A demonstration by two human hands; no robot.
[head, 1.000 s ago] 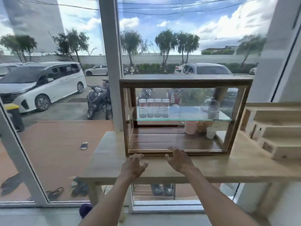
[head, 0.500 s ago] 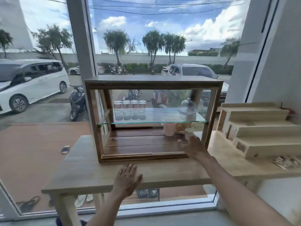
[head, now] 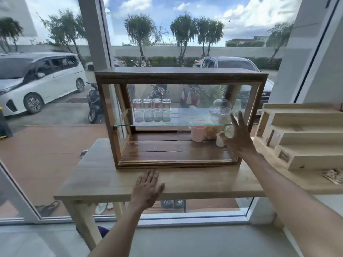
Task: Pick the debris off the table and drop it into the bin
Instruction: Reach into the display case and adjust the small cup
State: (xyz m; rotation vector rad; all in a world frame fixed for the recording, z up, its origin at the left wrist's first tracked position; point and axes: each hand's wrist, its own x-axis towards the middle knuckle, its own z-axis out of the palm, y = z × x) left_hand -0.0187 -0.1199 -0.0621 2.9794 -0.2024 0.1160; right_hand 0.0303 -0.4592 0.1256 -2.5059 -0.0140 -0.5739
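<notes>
A wooden table point(head: 104, 179) stands against the window with a glass-fronted wooden cabinet point(head: 181, 75) on it. My left hand point(head: 146, 188) hovers flat over the table's front edge, fingers spread, holding nothing. My right hand point(head: 238, 135) is raised against the cabinet's right glass front, fingers spread and empty. A small pile of light scraps point(head: 333, 176) lies on the table at the far right edge of view. No bin is in view.
Inside the cabinet, several upturned glasses point(head: 151, 112) stand on a glass shelf, with a glass dome point(head: 220, 108), a pink cup point(head: 198, 133) and a small white cup point(head: 220, 140) at the right. A stepped wooden riser point(head: 304, 138) occupies the table's right side.
The view has swung right, bringing the riser and scraps into sight. My right hand rose from the table to the cabinet's right front. My left hand dropped back to the table's front edge.
</notes>
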